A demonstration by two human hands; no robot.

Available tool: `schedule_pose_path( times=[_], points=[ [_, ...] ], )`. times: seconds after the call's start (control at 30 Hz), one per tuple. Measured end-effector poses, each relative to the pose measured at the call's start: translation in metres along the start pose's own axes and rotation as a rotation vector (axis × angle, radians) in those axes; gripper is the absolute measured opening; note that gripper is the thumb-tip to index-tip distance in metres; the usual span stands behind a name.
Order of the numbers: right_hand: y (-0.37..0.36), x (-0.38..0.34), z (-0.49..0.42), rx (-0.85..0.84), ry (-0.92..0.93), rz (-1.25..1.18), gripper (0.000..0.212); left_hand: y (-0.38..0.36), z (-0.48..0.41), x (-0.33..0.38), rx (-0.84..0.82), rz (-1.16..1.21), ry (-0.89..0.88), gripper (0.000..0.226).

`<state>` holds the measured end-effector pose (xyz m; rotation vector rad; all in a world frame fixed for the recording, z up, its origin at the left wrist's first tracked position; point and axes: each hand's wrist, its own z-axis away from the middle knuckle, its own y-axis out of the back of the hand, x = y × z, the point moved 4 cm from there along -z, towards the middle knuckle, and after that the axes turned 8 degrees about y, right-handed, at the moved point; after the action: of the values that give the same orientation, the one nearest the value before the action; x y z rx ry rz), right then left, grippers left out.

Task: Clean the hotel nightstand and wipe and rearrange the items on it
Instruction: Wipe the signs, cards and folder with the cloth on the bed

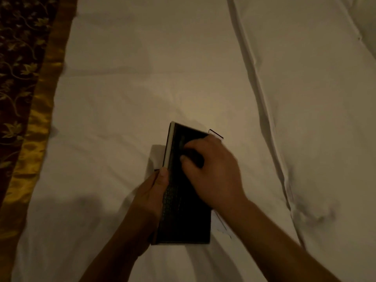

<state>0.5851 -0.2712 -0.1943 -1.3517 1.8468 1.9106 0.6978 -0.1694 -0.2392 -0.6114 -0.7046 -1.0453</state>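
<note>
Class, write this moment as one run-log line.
place: white bed | left hand: grips dark folder edge | right hand: curled, on folder cover | holding: unclear

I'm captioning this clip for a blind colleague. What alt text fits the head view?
Two hands hold a dark flat case over a white bed sheet: the left hand grips its left edge, the right hand rests on its top face. A brown-and-gold patterned runner lies along the left.

Your left hand (151,192) gripped a black rectangular textured folder (183,220) over the white bedsheet (142,78); your right hand (211,171) rested on top.
</note>
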Motion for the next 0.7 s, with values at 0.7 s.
schedule_pose_path(
  times=[0.7],
  points=[
    [0.033,0.025,0.055,-0.064,-0.121,0.07,0.02,-0.027,-0.024,0.014,0.185,0.126,0.064,0.036]
  ],
)
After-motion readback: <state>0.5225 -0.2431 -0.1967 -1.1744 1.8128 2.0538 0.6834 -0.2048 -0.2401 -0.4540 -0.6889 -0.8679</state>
